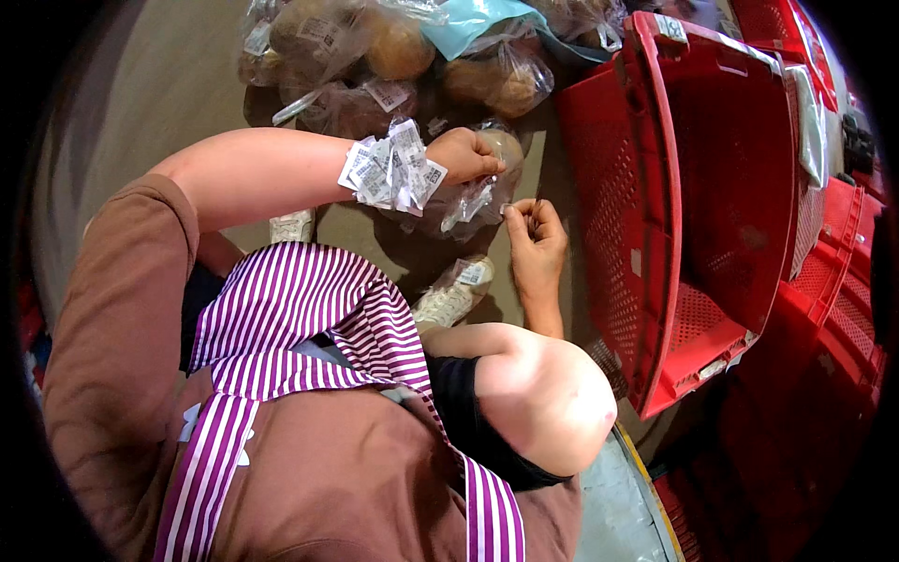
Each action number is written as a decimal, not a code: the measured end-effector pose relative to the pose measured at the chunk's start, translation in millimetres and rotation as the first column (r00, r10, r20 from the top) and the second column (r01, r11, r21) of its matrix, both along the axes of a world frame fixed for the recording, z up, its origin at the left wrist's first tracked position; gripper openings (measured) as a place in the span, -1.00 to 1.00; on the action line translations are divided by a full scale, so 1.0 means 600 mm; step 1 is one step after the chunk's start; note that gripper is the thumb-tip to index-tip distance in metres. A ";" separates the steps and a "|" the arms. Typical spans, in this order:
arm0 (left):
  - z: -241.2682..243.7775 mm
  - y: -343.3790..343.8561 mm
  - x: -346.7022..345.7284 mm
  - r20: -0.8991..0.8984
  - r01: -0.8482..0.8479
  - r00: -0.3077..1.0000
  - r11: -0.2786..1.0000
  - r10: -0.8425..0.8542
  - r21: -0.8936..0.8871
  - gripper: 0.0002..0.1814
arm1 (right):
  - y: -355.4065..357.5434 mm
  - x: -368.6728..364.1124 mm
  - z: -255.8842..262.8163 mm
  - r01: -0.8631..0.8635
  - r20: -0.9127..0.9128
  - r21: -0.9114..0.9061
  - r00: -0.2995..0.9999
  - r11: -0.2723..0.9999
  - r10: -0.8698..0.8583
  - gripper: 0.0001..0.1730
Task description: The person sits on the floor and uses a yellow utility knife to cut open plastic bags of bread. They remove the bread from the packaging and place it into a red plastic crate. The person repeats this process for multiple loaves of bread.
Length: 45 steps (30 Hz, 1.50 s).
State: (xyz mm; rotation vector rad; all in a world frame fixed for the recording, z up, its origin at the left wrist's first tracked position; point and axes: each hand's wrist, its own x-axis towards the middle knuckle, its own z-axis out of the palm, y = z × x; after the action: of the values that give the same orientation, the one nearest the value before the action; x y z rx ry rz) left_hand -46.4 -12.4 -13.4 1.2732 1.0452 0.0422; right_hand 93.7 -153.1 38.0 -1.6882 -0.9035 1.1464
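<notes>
My left hand (463,156) reaches in from the left, its fingers pinching the clear plastic bag (467,211) that holds round brownish produce (504,146). A thick cluster of printed white labels (395,168) is fixed around my left wrist. Just right of the bag, my right hand (538,232) has thumb and forefinger pressed together on a small pale scrap (506,208), its exact kind too small to tell. The bag's lower part shows crumpled, shiny plastic. One label (470,272) lies on the toe of my white shoe (449,295).
Several clear bags of brown produce (400,53) and a light blue plastic bag (477,24) lie on the floor (175,77) beyond my hands. A large red plastic crate (667,211) stands close on the right. More red crates (836,246) are farther right.
</notes>
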 end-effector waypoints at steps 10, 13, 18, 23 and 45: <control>0.019 -0.021 0.010 -0.024 0.143 0.990 0.938 -0.142 0.315 -0.75 | 0.010 -0.012 -0.053 -0.010 0.042 -0.121 0.999 0.993 0.016 -0.87; 0.022 -0.027 0.017 0.003 0.153 0.986 0.919 -0.166 0.362 -0.74 | 0.004 -0.011 -0.057 0.040 -0.052 -0.077 0.998 0.996 -0.044 -0.88; 0.017 -0.033 0.015 -0.015 0.103 0.994 0.905 -0.106 0.413 -0.71 | 0.000 -0.018 0.005 -0.048 -0.152 -0.032 0.987 0.998 0.043 -0.82; -0.007 -0.016 -0.005 0.036 0.051 0.998 0.996 -0.054 0.079 -0.66 | -0.003 -0.004 0.041 -0.032 -0.116 0.002 0.993 0.999 0.032 -0.90; 0.032 -0.010 -0.055 0.112 0.432 0.900 0.898 -0.422 -0.087 -0.74 | -0.005 0.041 -0.003 0.164 -0.110 -0.051 0.980 0.985 -0.168 -0.89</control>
State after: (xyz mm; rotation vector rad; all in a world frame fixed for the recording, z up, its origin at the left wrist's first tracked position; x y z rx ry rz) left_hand -79.6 -18.3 6.0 1.3628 0.6613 -0.2896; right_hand 118.4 -155.9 36.2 -1.6798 -0.6589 1.1422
